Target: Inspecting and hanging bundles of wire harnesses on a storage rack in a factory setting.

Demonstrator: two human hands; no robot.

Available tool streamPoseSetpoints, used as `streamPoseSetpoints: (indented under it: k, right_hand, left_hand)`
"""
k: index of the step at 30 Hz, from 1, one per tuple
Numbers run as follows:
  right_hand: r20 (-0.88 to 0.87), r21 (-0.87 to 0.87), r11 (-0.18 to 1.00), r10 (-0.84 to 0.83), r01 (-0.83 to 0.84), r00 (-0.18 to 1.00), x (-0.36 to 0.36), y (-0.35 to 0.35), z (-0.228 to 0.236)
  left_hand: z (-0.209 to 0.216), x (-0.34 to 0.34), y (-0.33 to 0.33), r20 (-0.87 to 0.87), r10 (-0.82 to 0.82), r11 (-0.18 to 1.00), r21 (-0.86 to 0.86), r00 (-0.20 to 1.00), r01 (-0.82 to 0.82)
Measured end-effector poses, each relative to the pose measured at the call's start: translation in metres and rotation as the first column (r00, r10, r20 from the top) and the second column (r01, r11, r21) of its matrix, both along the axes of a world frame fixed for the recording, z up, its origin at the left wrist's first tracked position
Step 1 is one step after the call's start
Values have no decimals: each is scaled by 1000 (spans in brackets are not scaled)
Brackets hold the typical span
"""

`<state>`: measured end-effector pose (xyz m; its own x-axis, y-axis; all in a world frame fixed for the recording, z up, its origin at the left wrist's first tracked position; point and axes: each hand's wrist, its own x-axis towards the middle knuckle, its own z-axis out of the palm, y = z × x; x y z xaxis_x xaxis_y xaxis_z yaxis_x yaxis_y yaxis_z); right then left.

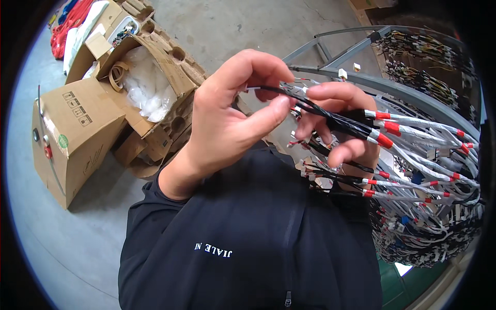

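At upper centre I see wires (343, 124) pinched in the left hand (222, 116), the right hand (355, 150) curled around them: black, then red-banded white.

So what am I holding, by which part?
Black wires: left hand pinches them near their tips; right hand curls around them farther back, its grip unclear.

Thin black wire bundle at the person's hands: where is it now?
In the head view, the thin black wire bundle is right of centre, running from the left hand across the right hand toward the white-wrapped cables with red bands.
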<state>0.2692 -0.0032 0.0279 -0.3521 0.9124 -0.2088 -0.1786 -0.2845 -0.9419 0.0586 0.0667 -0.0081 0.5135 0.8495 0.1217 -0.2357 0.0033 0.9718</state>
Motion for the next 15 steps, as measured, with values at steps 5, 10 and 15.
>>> streamPoseSetpoints:
  k: [5, 10, 15]
  right_hand:
    - [25, 165, 948, -280, 272, 960, -14, -1, -12]
    - [22, 297, 904, -329, 308, 944, -21, 2, -17]
    - [-71, 322, 899, -290, 297, 954, -20, 1, -24]
  left_hand:
    - [-9, -13, -1, 168, -103, 954, -262, 980, 145]
    - [-22, -33, -5, 228, -31, 873, -467, 973, 138]
    - [-23, -33, -11, 305, 110, 951, -308, 946, -11]
